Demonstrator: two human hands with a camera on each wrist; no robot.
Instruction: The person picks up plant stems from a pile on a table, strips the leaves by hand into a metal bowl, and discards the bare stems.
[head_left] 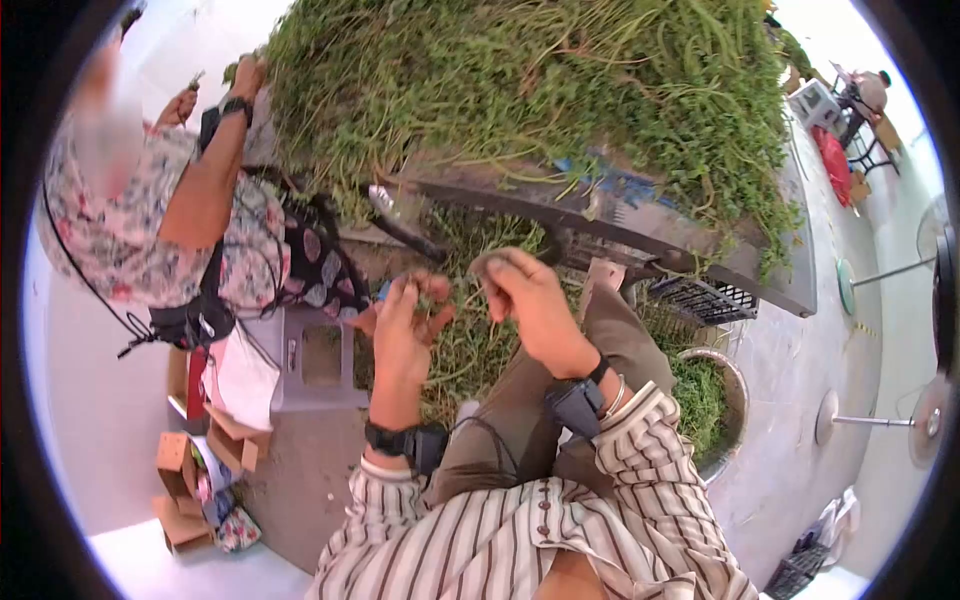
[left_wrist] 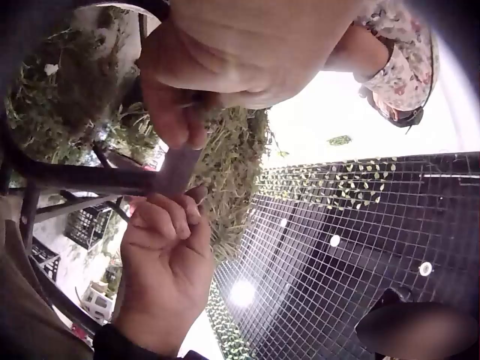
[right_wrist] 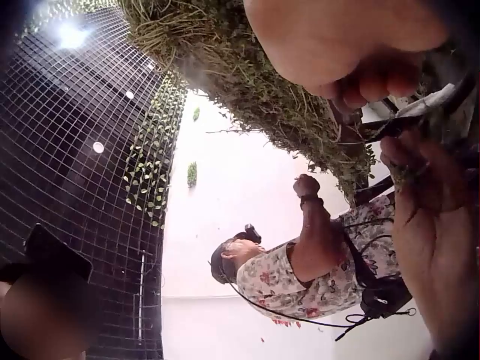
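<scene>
- Far left, off the left end of the bench (head_left: 500, 194): second person (head_left: 150, 230) in a floral top, one arm reaching to the greens there.
- Left, below the bench: pale plastic stool (head_left: 318, 398).
- Left of centre, near side of the bench edge: left hand (head_left: 402, 325), fingers bent. Scrap of green (right_wrist: 402, 177) at the fingertips in the right wrist view; looks pinched between them.
- Centre, on the bench: heap of greens (head_left: 530, 100), leafy stems piled thick and hanging over the edge. More loose stems (head_left: 466, 348) lie lower down, under the bench.
- Right of centre, beside the left hand and apart from the bench edge: right hand (head_left: 530, 310), fingers curled in towards the thumb. Cannot tell whether they hold anything.
- Right, under the bench: black crate (head_left: 706, 298). Nearer the wearer, below the bench: round tub (head_left: 741, 385) with greens in it.
- Step in hand, judged: fine two-handed work on a small piece, probably sorting or trimming stems.
- Next move, judged: calls for a steady left pinch, right fingertips brought to the same piece, and a light pull, since thin stems may tangle or snap.
</scene>
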